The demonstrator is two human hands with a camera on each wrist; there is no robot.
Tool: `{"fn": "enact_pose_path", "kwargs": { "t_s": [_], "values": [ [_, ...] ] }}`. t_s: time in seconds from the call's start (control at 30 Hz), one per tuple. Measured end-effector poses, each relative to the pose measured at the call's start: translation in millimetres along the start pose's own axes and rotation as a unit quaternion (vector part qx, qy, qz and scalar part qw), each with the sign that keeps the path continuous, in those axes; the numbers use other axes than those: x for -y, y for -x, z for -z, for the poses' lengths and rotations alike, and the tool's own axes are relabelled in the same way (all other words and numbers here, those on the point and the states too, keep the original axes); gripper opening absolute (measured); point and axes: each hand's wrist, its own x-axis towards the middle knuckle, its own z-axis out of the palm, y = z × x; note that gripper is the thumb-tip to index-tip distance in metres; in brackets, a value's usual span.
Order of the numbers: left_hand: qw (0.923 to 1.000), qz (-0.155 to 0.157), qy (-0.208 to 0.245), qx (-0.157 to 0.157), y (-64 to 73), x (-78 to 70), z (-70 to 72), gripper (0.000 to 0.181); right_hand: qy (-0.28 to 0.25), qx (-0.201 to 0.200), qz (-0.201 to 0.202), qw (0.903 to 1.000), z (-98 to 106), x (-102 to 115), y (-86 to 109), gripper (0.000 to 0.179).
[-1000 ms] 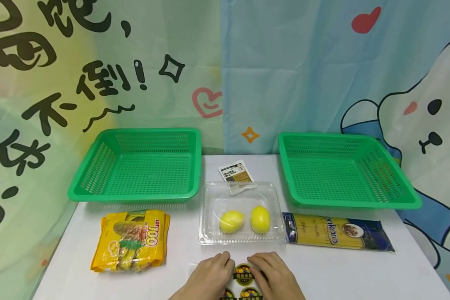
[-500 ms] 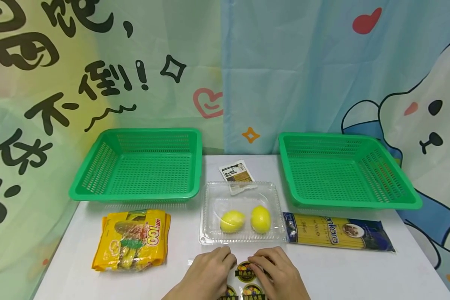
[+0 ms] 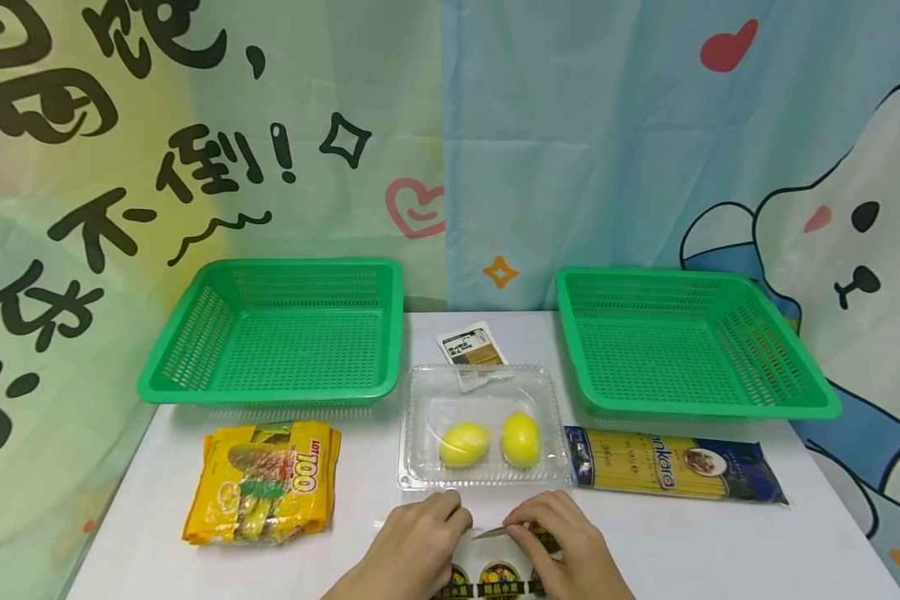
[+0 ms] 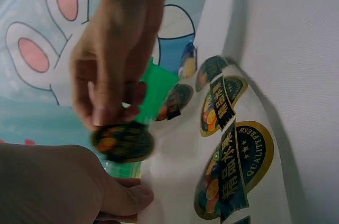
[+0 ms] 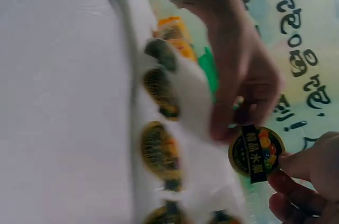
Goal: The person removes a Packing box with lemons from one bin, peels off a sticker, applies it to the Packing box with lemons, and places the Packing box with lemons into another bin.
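Observation:
My right hand point(image 3: 570, 542) pinches a round black-and-gold fruit sticker point(image 5: 257, 152) between thumb and fingertips. The sticker stands away from the white sticker sheet point(image 4: 175, 166), seen nearly edge-on in the head view. With thumb and fingers, my left hand point(image 3: 416, 546) grips the sheet's far edge. Several more round stickers point(image 3: 501, 579) remain on the sheet, which curves upward in both wrist views. Just beyond my hands lies a clear plastic box point(image 3: 487, 483), in which two lemons point(image 3: 464, 444) show through the plastic.
Two green baskets point(image 3: 270, 396) point(image 3: 708, 408) stand at the back. A yellow snack packet point(image 3: 262, 483) lies left and a spaghetti packet point(image 3: 675, 467) right. A printed card point(image 3: 472, 346) is partly behind the box. A patterned curtain point(image 3: 510, 150) hangs behind the table.
The top sticker lay flat on the sheet under my right fingertips; now it is lifted and tilted in their pinch. My right hand has shifted slightly right, while the left keeps its grip.

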Motion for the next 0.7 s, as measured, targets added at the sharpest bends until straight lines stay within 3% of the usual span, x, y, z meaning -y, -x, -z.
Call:
{"fn": "enact_pose_path", "kwargs": {
  "t_s": [0.13, 0.3, 0.47, 0.63, 0.7],
  "values": [
    [0.9994, -0.014, -0.031, -0.003, 0.9, -1.1, -2.2, 0.026, -0.001, -0.010, -0.041, 0.9991, 14, 7, -14.5, 0.034],
    [0.9972, -0.022, -0.071, -0.011, -0.7, -2.4, -3.8, 0.022, 0.016, -0.008, -0.067, 0.9976, 34, 6, -45.0, 0.029],
    [0.9964, -0.019, -0.045, -0.068, -9.5, -2.1, 0.8, 0.014, 0.032, 0.021, -0.083, 0.9958, 41, -4, -82.7, 0.015],
    [0.9920, -0.011, -0.037, -0.121, -25.3, 3.1, 12.4, 0.014, 0.040, 0.063, -0.096, 0.9926, 31, -17, -111.8, 0.008],
    [0.9912, -0.001, -0.048, -0.123, -30.7, 5.9, 15.6, 0.020, 0.040, 0.071, -0.097, 0.9919, 24, -23, -119.5, 0.007]
  ]
}}
